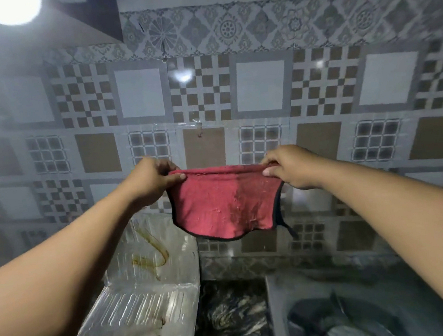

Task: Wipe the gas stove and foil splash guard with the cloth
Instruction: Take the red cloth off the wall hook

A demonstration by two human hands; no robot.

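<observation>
Red terry cloth (224, 202), black-edged, stretched mid-air at centre; left hand (153, 177) and right hand (290, 166) pinched shut on top corners. Crinkled, stained foil splash guard (153, 257) at 7 o'clock. Dark marbled countertop (230, 314) below; glossy patterned wall tiles (259, 87) behind.

Red terry cloth (223, 202), black-trimmed edge; silver ribbed foil splash guard (146, 303), brown streak stains; wall tiles (261, 89) grey, white, brown checks; black-veined marble counter (230, 317)

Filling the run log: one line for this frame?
phase: pre-wipe | left hand + right hand: pinching red cloth top corners, spread midair | foil splash guard: stained, untouched
</observation>
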